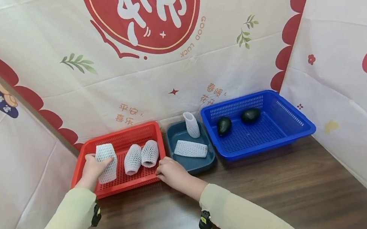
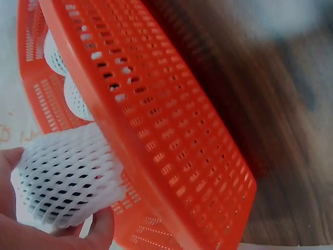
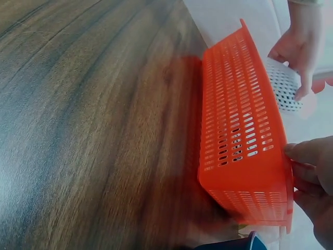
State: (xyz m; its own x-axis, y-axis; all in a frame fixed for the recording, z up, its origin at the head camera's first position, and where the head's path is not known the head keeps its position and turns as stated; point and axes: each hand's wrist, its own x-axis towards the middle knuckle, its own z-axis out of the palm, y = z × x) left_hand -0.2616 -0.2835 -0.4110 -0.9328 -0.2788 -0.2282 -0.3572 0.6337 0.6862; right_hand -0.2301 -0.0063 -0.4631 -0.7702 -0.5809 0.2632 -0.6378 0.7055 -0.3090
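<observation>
My left hand (image 1: 92, 170) holds a white foam net sleeve (image 1: 106, 163) over the left part of the red basket (image 1: 128, 187), thumb on one side and fingers on the other. Dark patches show through the mesh of this sleeve (image 2: 65, 179) in the left wrist view. Two more foam net sleeves, a left one (image 1: 132, 159) and a right one (image 1: 149, 153), lie rounded and side by side in the basket. At the basket's near right corner, my right hand (image 1: 173, 172) pinches the rim, its fingertips (image 3: 292, 151) on the edge in the right wrist view.
A dark teal tray (image 1: 195, 170) stands between the baskets, with a flat foam net sleeve (image 1: 191, 149) and an upright one (image 1: 191, 125). To its right, a blue basket (image 1: 265, 146) holds two dark avocados (image 1: 223, 125). Printed cloth walls (image 1: 166, 78) enclose the wooden table (image 1: 168, 218).
</observation>
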